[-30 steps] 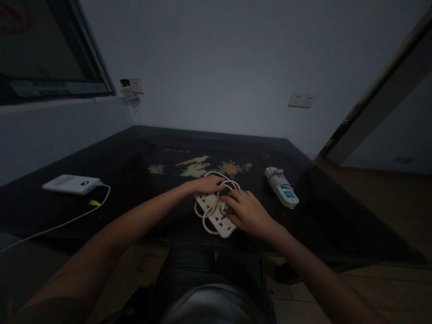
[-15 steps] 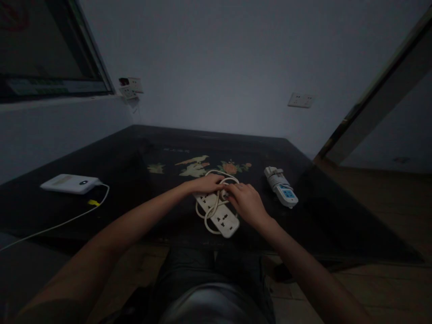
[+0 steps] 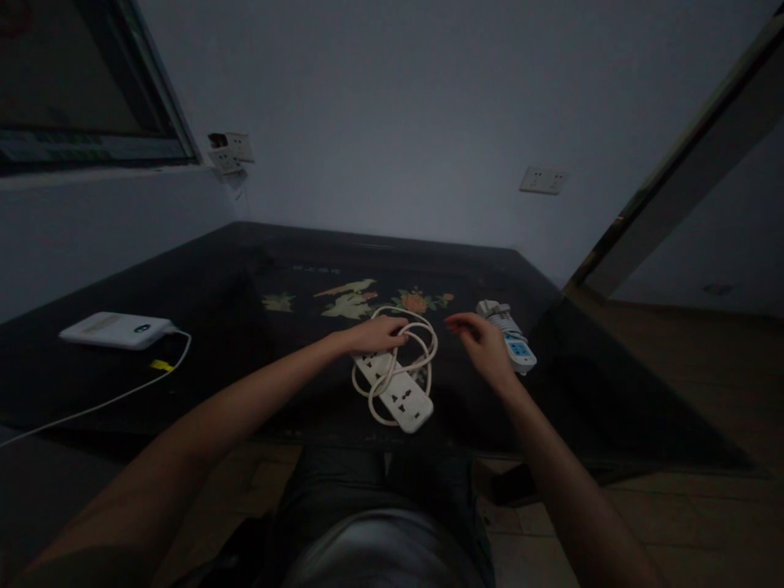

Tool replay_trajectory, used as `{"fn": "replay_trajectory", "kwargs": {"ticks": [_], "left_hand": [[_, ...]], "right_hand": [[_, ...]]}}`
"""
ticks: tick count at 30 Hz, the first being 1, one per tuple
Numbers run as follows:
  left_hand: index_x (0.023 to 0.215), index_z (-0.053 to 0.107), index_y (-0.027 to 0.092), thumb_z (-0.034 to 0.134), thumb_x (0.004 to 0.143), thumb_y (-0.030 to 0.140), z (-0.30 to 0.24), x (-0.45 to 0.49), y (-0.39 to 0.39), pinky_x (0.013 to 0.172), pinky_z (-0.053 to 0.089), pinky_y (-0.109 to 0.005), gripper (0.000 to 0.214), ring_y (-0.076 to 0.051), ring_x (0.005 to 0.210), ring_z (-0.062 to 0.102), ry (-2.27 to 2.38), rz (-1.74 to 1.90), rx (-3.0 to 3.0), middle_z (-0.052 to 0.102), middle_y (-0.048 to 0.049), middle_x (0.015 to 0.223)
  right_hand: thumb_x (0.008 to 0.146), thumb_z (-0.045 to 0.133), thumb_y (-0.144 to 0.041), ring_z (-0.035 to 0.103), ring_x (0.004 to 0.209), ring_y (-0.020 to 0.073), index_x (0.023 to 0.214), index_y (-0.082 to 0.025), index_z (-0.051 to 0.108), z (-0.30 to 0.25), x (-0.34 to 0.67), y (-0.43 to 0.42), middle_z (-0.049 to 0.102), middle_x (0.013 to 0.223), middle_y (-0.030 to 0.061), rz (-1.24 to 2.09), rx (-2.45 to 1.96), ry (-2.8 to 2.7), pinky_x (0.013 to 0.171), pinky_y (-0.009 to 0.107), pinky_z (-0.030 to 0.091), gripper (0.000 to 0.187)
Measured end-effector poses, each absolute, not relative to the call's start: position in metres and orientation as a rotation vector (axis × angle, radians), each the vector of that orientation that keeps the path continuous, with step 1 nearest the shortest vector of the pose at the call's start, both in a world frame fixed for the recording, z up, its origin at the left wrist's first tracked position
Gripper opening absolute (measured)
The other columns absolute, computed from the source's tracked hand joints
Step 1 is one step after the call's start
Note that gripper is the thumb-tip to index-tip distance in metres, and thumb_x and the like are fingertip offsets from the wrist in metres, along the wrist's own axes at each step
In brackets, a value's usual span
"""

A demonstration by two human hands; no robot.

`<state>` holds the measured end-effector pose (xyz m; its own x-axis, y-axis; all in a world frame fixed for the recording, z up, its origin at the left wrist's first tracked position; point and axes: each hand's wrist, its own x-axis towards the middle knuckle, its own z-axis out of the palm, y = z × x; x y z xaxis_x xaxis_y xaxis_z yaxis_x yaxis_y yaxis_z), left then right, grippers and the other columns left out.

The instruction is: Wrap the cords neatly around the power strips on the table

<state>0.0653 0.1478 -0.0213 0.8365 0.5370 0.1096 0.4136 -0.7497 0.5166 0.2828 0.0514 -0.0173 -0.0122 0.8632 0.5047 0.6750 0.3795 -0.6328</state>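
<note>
- Fingers (image 3: 395, 329) of the left hand (image 3: 373, 336) are laid on the coiled cord (image 3: 434, 347) of the power strip (image 3: 404, 400) at mid-desk (image 3: 245, 351); grip cannot be told.
- Right hand (image 3: 483, 343) is held released beside the adapter (image 3: 519, 351).

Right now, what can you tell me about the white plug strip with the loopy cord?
The power strip is a long cream-white plastic bar with sockets on top, two showing clearly at its near end. It lies flat and slanted on the dark table, near the front edge. Its pale cord is coiled in loose loops over and beside it. The left hand rests on its far end, across the loops. The right hand is off it.
</note>
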Motion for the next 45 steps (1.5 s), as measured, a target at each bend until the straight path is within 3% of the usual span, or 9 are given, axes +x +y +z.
{"fn": "replay_trajectory", "kwargs": {"ticks": [4,9,13,20,26,33,37,41,45], "left_hand": [[0.089,0.058,0.015,0.043,0.084,0.031,-0.022,0.066,0.148,0.064,0.039,-0.024,0.023,-0.015,0.071,0.056,0.711,0.35,2.525,0.063,-0.0042,0.08],[0.092,0.057,0.016,0.043,0.083,0.029,-0.024,0.066,0.145,0.063,0.039,-0.023,0.021,-0.014,0.071,0.055,0.706,0.366,2.522,0.063,-0.0026,0.081],[0.089,0.056,0.015,0.042,0.083,0.029,-0.021,0.064,0.141,0.062,0.038,-0.023,0.021,-0.013,0.068,0.053,0.702,0.364,2.54,0.06,-0.0018,0.077],[0.083,0.058,0.016,0.044,0.082,0.03,-0.02,0.071,0.141,0.059,0.036,-0.024,0.02,-0.013,0.065,0.052,0.736,0.281,2.572,0.059,-0.0013,0.071],[0.079,0.064,0.017,0.05,0.076,0.032,-0.029,0.093,0.149,0.056,0.036,-0.025,0.02,-0.016,0.062,0.056,0.772,0.112,2.572,0.065,-0.0034,0.071],[0.077,0.068,0.016,0.056,0.076,0.034,-0.035,0.102,0.15,0.056,0.039,-0.024,0.021,-0.016,0.062,0.058,0.793,0.122,2.54,0.068,-0.0041,0.072],[0.082,0.068,0.016,0.055,0.08,0.042,-0.024,0.085,0.159,0.061,0.042,-0.023,0.029,-0.015,0.065,0.061,0.774,0.252,2.476,0.069,-0.0034,0.076],[0.099,0.062,0.011,0.049,0.086,0.038,-0.003,0.052,0.176,0.074,0.045,-0.029,0.033,-0.018,0.083,0.062,0.906,0.595,2.409,0.068,-0.0106,0.095],[0.114,0.056,0.014,0.061,0.079,0.03,0.013,0.039,0.178,0.085,0.046,-0.03,0.039,-0.019,0.101,0.058,0.755,0.888,2.313,0.062,-0.0109,0.114]], "right_hand": [[0.068,0.047,0.003,0.056,0.105,0.0227,0.101,-0.018,0.069,-0.044,0.29,0.062,0.067,0.105,0.0081,0.352,-1.261,-2.171,0.095,0.04,0.042,0.044],[0.076,0.058,-0.006,0.052,0.103,0.0237,0.093,-0.02,0.07,-0.056,0.275,0.074,0.066,0.097,0.0088,0.246,-1.191,-2.458,0.09,0.039,0.043,0.025],[0.074,0.057,-0.005,0.058,0.095,0.0222,0.086,-0.019,0.069,-0.055,0.295,0.097,0.068,0.094,0.0083,0.248,-1.286,-2.282,0.087,0.034,0.045,0.021],[0.077,0.048,-0.01,0.064,0.098,0.0221,0.103,-0.016,0.063,-0.036,0.336,0.132,0.068,0.104,0.0096,0.208,-1.273,-1.891,0.088,0.037,0.048,0.031],[0.078,0.054,-0.026,0.067,0.086,0.0218,0.091,-0.013,0.066,-0.009,0.31,0.142,0.071,0.089,0.0084,0.268,-1.146,-1.677,0.081,0.035,0.051,0.022],[0.073,0.058,-0.022,0.067,0.082,0.0231,0.087,-0.014,0.07,0.007,0.28,0.124,0.073,0.086,0.0071,0.231,-1.184,-1.669,0.076,0.033,0.051,0.02],[0.075,0.058,-0.024,0.067,0.081,0.0232,0.089,-0.014,0.071,0.02,0.274,0.116,0.073,0.087,0.0076,0.216,-1.16,-1.672,0.075,0.032,0.051,0.02],[0.076,0.058,-0.019,0.065,0.083,0.0224,0.089,-0.016,0.071,0.031,0.261,0.112,0.072,0.087,0.0061,0.171,-1.135,-1.729,0.076,0.032,0.05,0.018],[0.079,0.056,-0.013,0.06,0.09,0.0212,0.087,-0.019,0.071,0.044,0.233,0.108,0.066,0.095,0.0065,0.053,-1.074,-1.925,0.077,0.032,0.048,0.018]]}}
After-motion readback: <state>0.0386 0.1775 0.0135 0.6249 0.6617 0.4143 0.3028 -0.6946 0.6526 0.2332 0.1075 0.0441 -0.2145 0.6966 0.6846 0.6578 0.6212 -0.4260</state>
